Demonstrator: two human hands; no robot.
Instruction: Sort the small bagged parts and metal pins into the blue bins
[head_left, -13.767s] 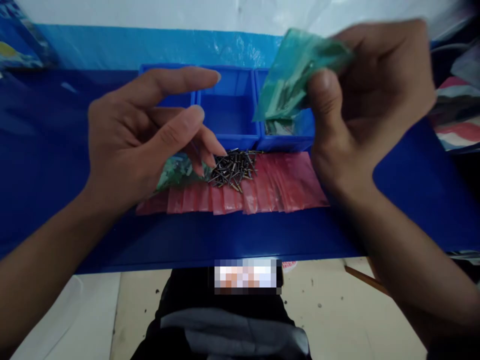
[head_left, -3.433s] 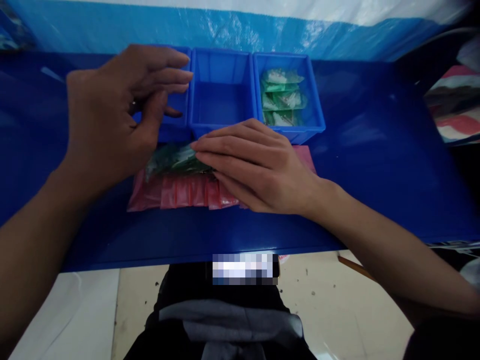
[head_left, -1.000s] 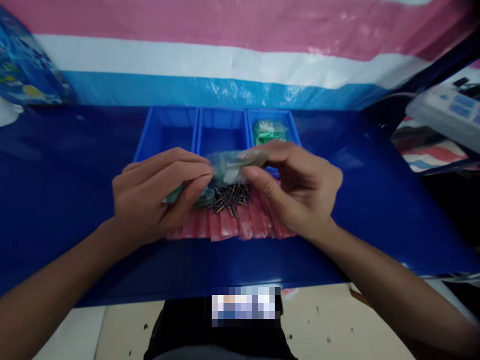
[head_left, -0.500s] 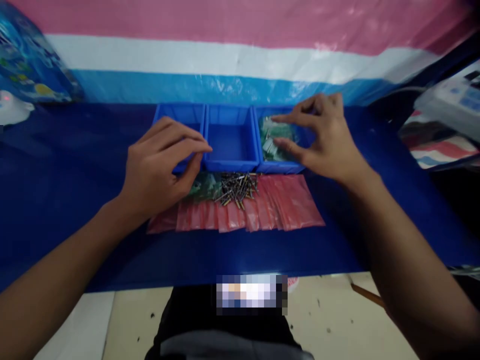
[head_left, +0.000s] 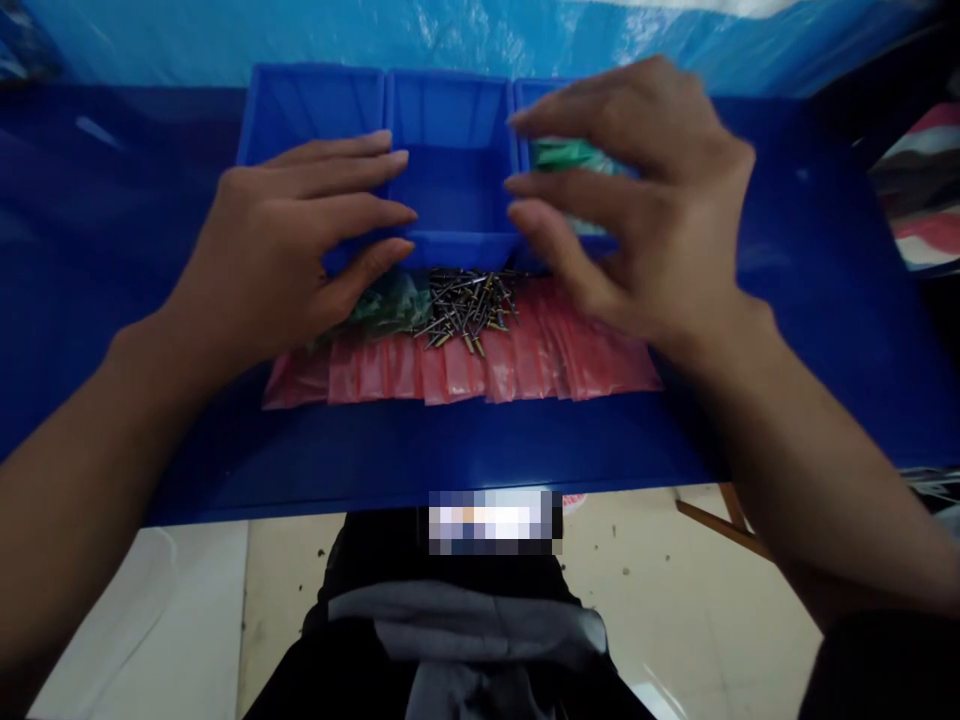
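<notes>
Three blue bins stand side by side. My left hand (head_left: 277,235) is over the left bin (head_left: 315,85) and the edge of the middle bin (head_left: 450,190), fingers apart and holding nothing. My right hand (head_left: 645,190) hovers at the right bin (head_left: 540,92), its fingers spread with nothing visible between them. Green packets (head_left: 574,155) lie in that bin, partly hidden by my fingers. In front of the bins, a pile of small metal pins (head_left: 472,305) rests on a row of overlapping red plastic bags (head_left: 457,370). Beside the pile is a green clear packet (head_left: 394,303), partly behind my left hand.
The bins and bags are on a blue table (head_left: 405,455), whose front edge runs above my lap. A blue plastic sheet (head_left: 450,35) hangs behind. A pixelated bright object (head_left: 495,520) is at my lap.
The view has tilted down and come closer. My left hand's fingers have spread from a near pinch. My right hand has moved left, toward the middle bin's edge.
</notes>
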